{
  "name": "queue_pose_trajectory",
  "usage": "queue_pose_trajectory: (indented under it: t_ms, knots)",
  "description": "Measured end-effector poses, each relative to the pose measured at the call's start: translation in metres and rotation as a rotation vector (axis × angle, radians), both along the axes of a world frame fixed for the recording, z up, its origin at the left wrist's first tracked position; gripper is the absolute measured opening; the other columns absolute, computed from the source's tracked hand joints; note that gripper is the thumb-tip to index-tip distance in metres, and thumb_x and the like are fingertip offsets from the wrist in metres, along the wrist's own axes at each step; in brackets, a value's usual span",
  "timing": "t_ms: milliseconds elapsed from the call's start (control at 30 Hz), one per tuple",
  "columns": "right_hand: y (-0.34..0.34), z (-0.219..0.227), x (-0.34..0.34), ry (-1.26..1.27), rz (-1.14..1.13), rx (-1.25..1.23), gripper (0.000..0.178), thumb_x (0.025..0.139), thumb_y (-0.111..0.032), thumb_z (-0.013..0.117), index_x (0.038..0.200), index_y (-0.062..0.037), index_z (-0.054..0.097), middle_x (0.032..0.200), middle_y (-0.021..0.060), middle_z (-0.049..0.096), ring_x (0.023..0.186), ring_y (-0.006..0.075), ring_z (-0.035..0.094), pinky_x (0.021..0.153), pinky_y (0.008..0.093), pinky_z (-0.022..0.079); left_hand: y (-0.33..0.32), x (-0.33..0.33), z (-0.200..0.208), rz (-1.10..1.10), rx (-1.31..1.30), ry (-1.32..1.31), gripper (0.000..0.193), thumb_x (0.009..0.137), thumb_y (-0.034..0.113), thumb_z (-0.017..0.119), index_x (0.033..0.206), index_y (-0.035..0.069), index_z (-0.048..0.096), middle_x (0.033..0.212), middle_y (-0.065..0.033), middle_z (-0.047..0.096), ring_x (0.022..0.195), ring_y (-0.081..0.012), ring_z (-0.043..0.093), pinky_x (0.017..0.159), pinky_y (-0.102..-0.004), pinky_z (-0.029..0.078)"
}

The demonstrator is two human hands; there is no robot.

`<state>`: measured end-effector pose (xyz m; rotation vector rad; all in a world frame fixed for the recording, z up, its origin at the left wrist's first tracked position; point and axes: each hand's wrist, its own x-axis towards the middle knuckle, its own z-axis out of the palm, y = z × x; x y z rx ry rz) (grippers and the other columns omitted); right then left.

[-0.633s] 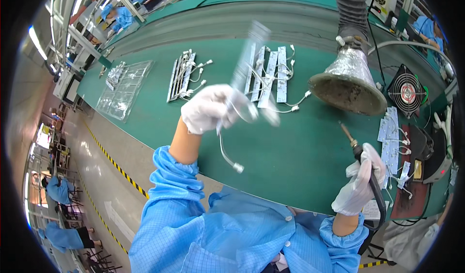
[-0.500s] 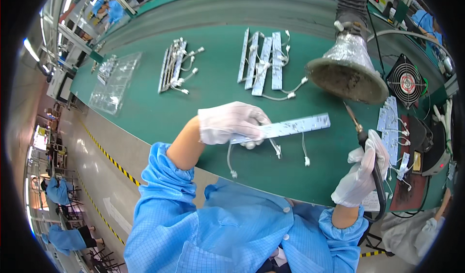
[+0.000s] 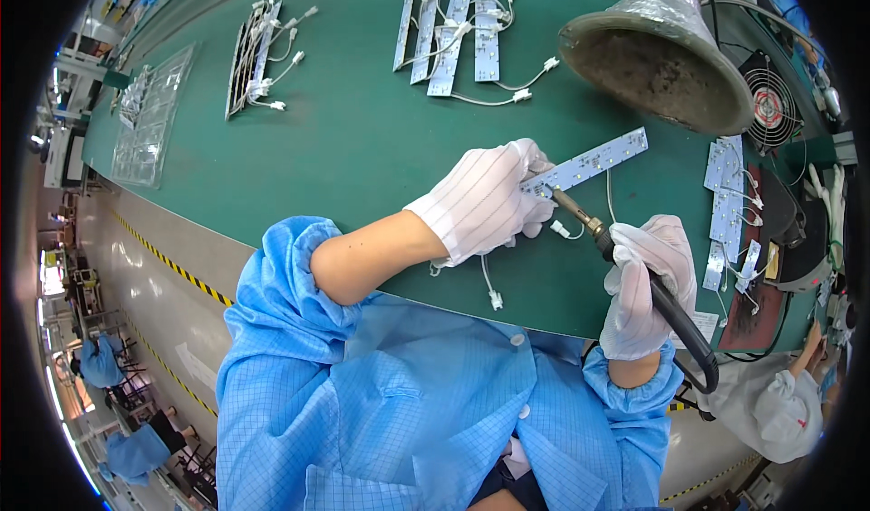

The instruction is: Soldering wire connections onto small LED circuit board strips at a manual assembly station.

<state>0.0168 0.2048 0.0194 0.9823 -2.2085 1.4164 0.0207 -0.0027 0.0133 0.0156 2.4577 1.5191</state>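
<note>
My gloved left hand (image 3: 497, 197) is closed round the left end of a white LED strip board (image 3: 594, 161), which slants up to the right above the green bench. White wires with small connectors (image 3: 495, 300) dangle below the board. In my gloved right hand (image 3: 649, 284) is a soldering iron (image 3: 598, 232), gripped by its dark handle, its black cable curving down past the wrist. The iron's tip meets or nearly meets the board close to my left fingers; whether it touches I cannot tell.
A fume extraction hood (image 3: 657, 53) hangs at the back right, near a small fan (image 3: 770, 108). Wired LED boards lie at the back middle (image 3: 450, 40), back left (image 3: 254, 58) and right (image 3: 725, 194). A clear plastic tray (image 3: 149, 130) sits far left. Another person's sleeve (image 3: 770, 411) shows at lower right.
The soldering iron has moved left and its tip has come to the board. My left hand has shifted right, and the board tilts more steeply. The view has shifted too.
</note>
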Motion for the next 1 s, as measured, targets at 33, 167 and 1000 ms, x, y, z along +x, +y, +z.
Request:
queue_pose_trajectory:
  t_ms: [33,167,1000]
  knots:
    - [0.001,0.0,-0.003,0.011,0.037,0.004,0.015,0.079,-0.004,0.051,0.089,0.002,0.06,0.078,0.0143,0.061,0.066,0.022,0.046,0.064,0.0355,0.039,0.001,0.001,-0.001,0.005,0.005,-0.01,0.026,0.08,0.01,0.061,0.098,-0.008,0.053,0.062,-0.0103,0.063,0.055,-0.0254,0.063,0.055,-0.0352,0.05]
    - [-0.002,-0.001,-0.006,0.037,0.08,-0.02,0.016,0.078,-0.005,0.05,0.089,0.0025,0.059,0.076,0.0139,0.06,0.064,0.0219,0.045,0.063,0.0352,0.038,0.003,0.002,0.001,0.02,0.023,-0.021,0.025,0.082,0.009,0.061,0.101,-0.006,0.052,0.066,-0.0105,0.064,0.053,-0.0219,0.061,0.051,-0.0321,0.05]
    - [0.005,-0.003,-0.003,0.036,0.015,-0.041,0.013,0.077,-0.005,0.05,0.084,0.0035,0.058,0.077,0.0169,0.062,0.063,0.0225,0.045,0.063,0.037,0.038,0.002,0.002,0.006,-0.016,0.066,-0.037,0.02,0.081,0.001,0.059,0.096,-0.008,0.05,0.071,-0.0177,0.064,0.059,-0.0269,0.066,0.054,-0.0344,0.053]
